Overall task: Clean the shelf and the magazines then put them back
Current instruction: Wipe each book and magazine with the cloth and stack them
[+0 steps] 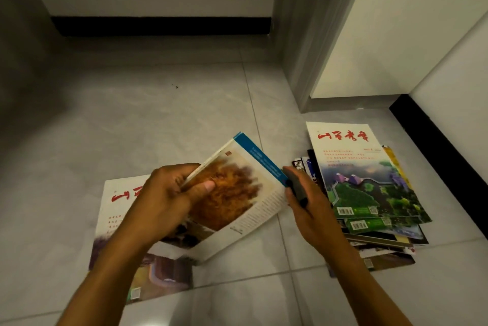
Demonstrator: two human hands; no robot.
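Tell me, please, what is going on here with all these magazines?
A person crouches over a pale tiled floor. The left hand grips a glossy magazine with an orange picture, while the right hand holds a small dark grey object at its edge. Another white-covered magazine lies beneath, and an untidy magazine stack sits alongside.

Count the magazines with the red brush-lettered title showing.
2: one lies flat on the floor under the left hand; one tops the pile at right. Others may be hidden beneath.
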